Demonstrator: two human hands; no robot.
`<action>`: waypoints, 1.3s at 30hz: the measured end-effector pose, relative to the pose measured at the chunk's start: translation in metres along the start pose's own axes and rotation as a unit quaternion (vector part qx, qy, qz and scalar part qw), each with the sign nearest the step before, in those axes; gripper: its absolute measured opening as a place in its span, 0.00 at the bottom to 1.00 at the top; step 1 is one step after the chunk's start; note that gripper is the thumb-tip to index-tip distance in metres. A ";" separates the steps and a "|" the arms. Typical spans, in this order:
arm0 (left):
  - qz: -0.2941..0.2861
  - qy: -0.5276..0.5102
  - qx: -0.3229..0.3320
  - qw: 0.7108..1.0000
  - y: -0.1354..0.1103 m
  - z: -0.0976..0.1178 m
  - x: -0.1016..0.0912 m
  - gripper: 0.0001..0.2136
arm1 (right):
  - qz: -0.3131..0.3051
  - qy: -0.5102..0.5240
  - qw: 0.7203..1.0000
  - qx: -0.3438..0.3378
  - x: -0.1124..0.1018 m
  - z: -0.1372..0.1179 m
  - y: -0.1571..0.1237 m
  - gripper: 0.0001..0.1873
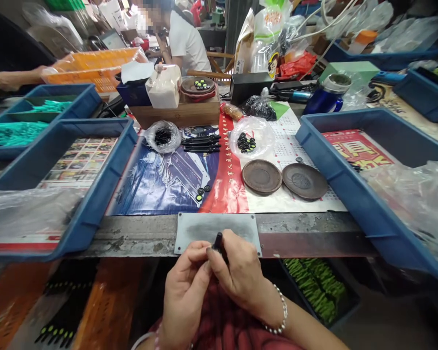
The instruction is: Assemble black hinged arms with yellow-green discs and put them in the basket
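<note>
1. Below the front edge of the bench (314, 234), both hands meet close together.
2. The right hand (241, 274) is closed around a black stick (218, 240); the left hand (184, 291) pinches it with curled fingers from the other side.
3. The stick is thin, dark and matte. Only its rounded top end shows, in front of a grey metal plate (204, 227).

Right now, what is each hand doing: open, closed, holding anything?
Left hand: closed, fingertips on the small black part.
Right hand: closed, pinching the same part.
</note>
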State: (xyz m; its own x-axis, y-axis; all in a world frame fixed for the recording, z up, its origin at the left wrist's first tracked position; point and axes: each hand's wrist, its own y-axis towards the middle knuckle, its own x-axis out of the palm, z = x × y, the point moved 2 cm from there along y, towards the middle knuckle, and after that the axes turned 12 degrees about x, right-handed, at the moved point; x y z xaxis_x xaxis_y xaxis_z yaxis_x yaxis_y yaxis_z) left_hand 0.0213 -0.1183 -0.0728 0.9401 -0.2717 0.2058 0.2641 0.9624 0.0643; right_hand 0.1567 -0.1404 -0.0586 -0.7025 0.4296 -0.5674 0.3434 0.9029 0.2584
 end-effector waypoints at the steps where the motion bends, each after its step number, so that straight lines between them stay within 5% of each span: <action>1: 0.001 0.000 -0.002 1.000 0.000 -0.001 -0.001 0.05 | -0.026 -0.003 1.000 0.012 0.002 0.001 0.000 0.21; 4: -0.006 0.000 0.013 1.000 -0.002 -0.002 -0.003 0.06 | -0.099 0.047 0.994 0.010 0.004 0.004 0.000 0.27; 8: -0.025 0.008 0.035 0.999 -0.004 -0.002 -0.002 0.06 | -0.092 0.073 0.993 0.020 -0.001 0.003 -0.002 0.27; 11: -0.032 0.001 0.035 0.999 -0.005 -0.001 -0.001 0.08 | -0.220 0.208 0.946 0.119 -0.002 0.003 -0.002 0.28; 13: -0.048 0.011 0.051 0.997 -0.005 0.003 -0.001 0.10 | -0.258 0.250 0.927 0.108 -0.003 0.002 -0.002 0.27; 16: -0.085 0.040 0.098 0.991 -0.006 0.012 -0.001 0.12 | -0.104 0.129 0.986 -0.025 -0.007 0.001 -0.004 0.24; 18: -0.095 0.056 0.108 0.988 -0.008 0.014 0.000 0.12 | -0.018 0.066 0.995 -0.068 -0.007 0.000 -0.007 0.23; 20: -0.088 0.060 0.095 0.990 -0.009 0.011 0.000 0.11 | -0.052 0.116 0.992 -0.012 -0.003 0.000 -0.008 0.23; 24: -0.071 0.039 0.079 0.994 -0.010 0.007 -0.002 0.12 | -0.250 0.272 0.922 0.116 0.001 0.000 -0.006 0.26; 26: -0.076 0.043 0.096 0.992 -0.009 0.008 -0.002 0.13 | -0.216 0.216 0.950 0.063 -0.002 0.000 -0.005 0.26; 28: -0.085 0.053 0.111 0.989 -0.008 0.010 -0.003 0.12 | -0.103 0.106 0.989 -0.019 -0.006 -0.001 -0.006 0.25; 30: -0.088 0.058 0.108 0.989 -0.007 0.011 -0.002 0.11 | -0.046 0.048 0.997 -0.039 -0.005 -0.002 -0.009 0.24; 35: -0.075 0.048 0.079 0.993 -0.007 0.007 -0.003 0.10 | -0.214 0.165 0.959 0.084 0.003 0.001 -0.008 0.25; 39: -0.084 0.054 0.097 0.990 -0.007 0.009 -0.002 0.11 | -0.043 0.037 0.997 -0.050 -0.001 -0.001 -0.008 0.25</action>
State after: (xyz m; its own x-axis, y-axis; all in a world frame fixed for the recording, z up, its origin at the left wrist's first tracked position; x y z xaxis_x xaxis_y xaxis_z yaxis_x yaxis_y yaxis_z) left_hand 0.0163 -0.1244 -0.0652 0.9067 -0.4156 0.0722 0.3821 0.8817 0.2769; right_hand 0.1540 -0.1486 -0.0592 -0.7722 0.3474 -0.5321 0.2188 0.9315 0.2906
